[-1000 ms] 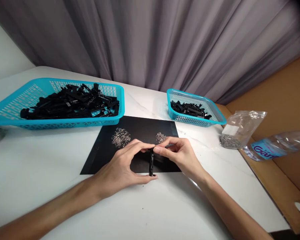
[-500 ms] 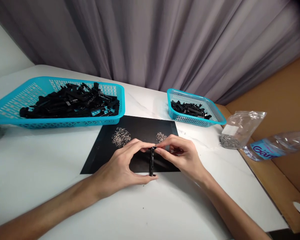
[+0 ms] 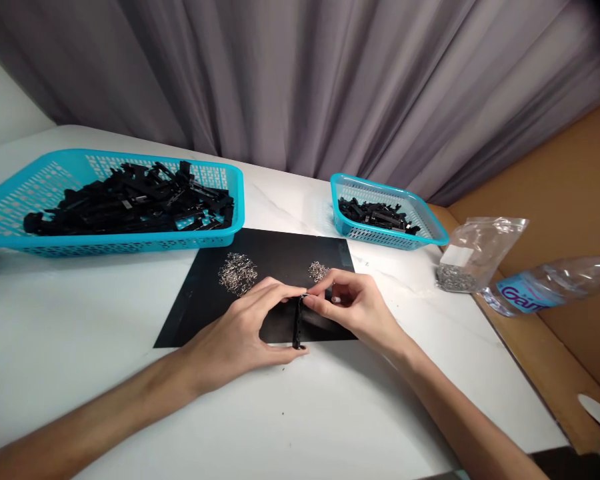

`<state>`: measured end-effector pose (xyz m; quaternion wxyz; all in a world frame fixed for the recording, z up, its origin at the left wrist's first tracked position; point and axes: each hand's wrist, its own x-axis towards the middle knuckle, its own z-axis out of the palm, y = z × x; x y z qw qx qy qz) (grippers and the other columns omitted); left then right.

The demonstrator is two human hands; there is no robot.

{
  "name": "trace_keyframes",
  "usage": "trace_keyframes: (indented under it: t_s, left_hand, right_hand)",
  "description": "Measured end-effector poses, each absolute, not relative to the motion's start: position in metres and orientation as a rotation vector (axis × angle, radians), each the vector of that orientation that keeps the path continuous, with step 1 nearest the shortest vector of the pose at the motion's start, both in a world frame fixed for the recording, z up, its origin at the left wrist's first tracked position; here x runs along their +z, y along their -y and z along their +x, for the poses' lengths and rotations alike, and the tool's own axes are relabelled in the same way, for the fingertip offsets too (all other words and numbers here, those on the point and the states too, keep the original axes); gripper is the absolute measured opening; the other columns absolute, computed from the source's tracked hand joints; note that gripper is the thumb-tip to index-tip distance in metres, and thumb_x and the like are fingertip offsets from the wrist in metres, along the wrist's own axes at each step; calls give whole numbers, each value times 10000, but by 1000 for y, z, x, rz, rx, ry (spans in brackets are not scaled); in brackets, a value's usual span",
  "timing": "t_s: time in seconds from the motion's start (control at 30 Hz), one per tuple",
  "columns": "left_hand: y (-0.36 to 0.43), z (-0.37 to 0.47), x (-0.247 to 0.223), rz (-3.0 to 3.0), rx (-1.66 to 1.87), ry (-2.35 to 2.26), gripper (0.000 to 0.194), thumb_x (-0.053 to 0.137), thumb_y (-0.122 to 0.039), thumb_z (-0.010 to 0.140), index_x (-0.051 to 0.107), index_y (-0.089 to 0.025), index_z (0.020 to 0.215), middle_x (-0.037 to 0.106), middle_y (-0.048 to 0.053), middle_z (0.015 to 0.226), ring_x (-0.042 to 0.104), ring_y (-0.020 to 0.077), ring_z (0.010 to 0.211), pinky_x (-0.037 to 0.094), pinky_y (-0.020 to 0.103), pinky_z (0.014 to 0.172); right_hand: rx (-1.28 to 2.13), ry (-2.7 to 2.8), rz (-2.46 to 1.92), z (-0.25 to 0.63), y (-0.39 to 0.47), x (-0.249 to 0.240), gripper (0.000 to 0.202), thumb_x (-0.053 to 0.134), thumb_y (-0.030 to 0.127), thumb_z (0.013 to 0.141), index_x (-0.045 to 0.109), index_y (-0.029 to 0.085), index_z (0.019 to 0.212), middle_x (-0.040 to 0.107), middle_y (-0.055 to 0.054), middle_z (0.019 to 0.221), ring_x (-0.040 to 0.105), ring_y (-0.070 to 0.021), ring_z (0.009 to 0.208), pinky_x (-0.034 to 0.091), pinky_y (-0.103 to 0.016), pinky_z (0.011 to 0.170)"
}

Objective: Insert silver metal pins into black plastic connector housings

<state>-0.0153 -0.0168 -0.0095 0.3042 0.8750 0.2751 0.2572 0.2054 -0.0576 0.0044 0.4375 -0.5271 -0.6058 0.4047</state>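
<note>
A slim black plastic part (image 3: 297,327) stands lengthwise between the thumb and index finger of my left hand (image 3: 247,323), thumb at its near end and fingertip at its far end. The thumb and index finger of my right hand (image 3: 353,303) pinch at that far end; whatever is between them is too small to make out. Beneath my hands lies a black mat (image 3: 275,253). On it, a larger pile of small curled metal pieces (image 3: 237,273) sits at the left, a smaller pile of metal pieces (image 3: 319,271) at the right.
A large blue basket (image 3: 130,245) of black plastic parts stands back left, a smaller blue basket (image 3: 380,241) of similar parts back right. Right of it are a clear bag (image 3: 480,250) with metal pieces and a plastic bottle (image 3: 545,290) on its side. A grey curtain (image 3: 280,80) hangs behind.
The whole view has shifted slightly. Both hands keep their hold around the black part, which leans a little differently; my right fingertips have shifted slightly at its far end.
</note>
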Motion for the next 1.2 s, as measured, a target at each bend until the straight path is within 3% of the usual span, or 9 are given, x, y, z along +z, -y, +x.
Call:
trace_keyframes:
  t_s: [0.3,0.5,0.67,0.83,1.07,1.2]
  left_hand:
    - [12,-16,-10,2305,613,-748,606,847,-375,788,574,-301,1325,614,15,1159,644,216,1073,557,345,937]
    - [10,-15,-10,2275,615,-755,608,874,-361,743,612,-296,1288,616,13,1137,659,218,1044,563,351,920]
    - [9,-14,-8,2257,600,-836,633,893,-446,698,644,-300,1261,633,16,1129,667,235,1041,576,383,935]
    - [8,-14,-8,2228,568,-885,643,890,-488,686,657,-284,1250,653,30,1156,671,245,1072,572,412,995]
    - [8,-17,-9,2240,683,-916,645,874,-528,689,661,-264,1237,676,38,1154,671,247,1059,581,419,986]
    - [9,-16,-8,2189,751,-959,658,878,-545,667,671,-246,1216,686,44,1145,673,259,1062,575,436,1000]
  right_hand:
    - [1058,1469,-1319,205,55,2,277,821,431,807,730,174,757,651,6,696,378,-81,527,275,-249,475]
    - [1065,1465,-1338,206,54,-3,322,818,476,805,713,178,744,683,-7,726,446,-94,549,305,-255,489]
    - [1090,1619,-1367,220,53,6,289,723,482,902,775,197,912,743,-42,904,565,-140,672,390,-278,556]
    - [957,1805,-1409,228,58,16,259,538,337,1038,751,230,1138,736,-49,1028,640,-176,843,465,-299,656]
    - [637,2181,-1322,225,64,13,205,630,278,1005,726,241,1182,706,-59,1094,643,-194,975,521,-317,798]
    - [430,2473,-1272,223,68,9,307,513,316,1062,683,264,1313,654,-96,1172,651,-201,956,522,-321,727]
